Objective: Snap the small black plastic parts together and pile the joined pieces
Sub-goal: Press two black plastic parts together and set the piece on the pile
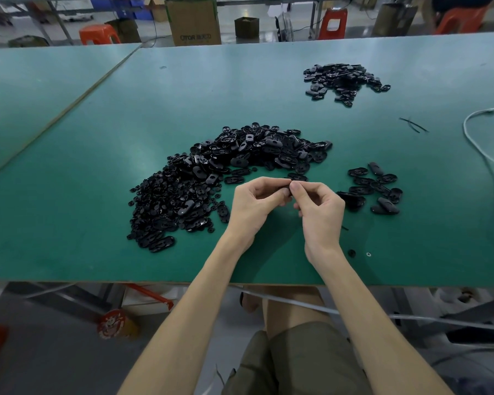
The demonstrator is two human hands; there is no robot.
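Head view looks down on a green table [183, 86] where both bare hands meet above its near middle. Left hand [254, 203] and right hand [320, 206] press their fingertips together around a small black part [285, 191]; only a dark sliver shows between the thumbs, so whether it is one piece or two being joined is hard to say. Both grips are narrow pinches closed on that part.

Just beyond and to the left of the hands lies the large heap of loose black parts [211, 178], curving from the near left up toward the centre, with small round pieces at its left end and oval shells at its far end. Right of the hands sits a small group of oval pieces [374, 186], spread flat and near the right wrist. Farther off, toward the far right of the table, is a second pile [342, 81]. A white cable [474, 141] loops along the right edge. One round black piece [351, 253] lies alone near the front edge.
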